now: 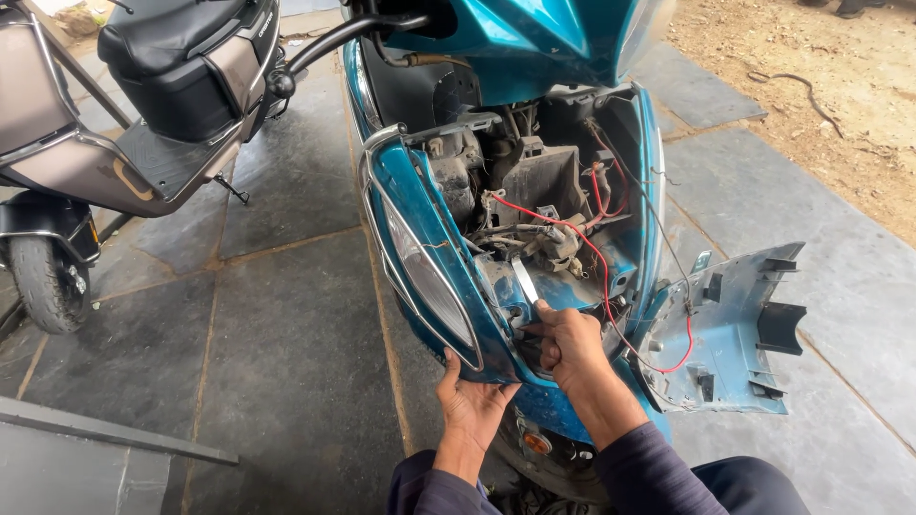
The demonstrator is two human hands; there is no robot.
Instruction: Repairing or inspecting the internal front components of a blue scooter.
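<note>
Your left hand is gripping the lower edge of the blue scooter's front panel to steady it, while your right hand is closing, apparently, around a flat metal tool reaching into the open wiring bay.

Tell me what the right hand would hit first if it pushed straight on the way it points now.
The right hand points up and into the opened front of the teal scooter. First it would probably meet the flat silver metal strip just ahead of its fingers, then the tangle of red wires; depth is uncertain.
</note>
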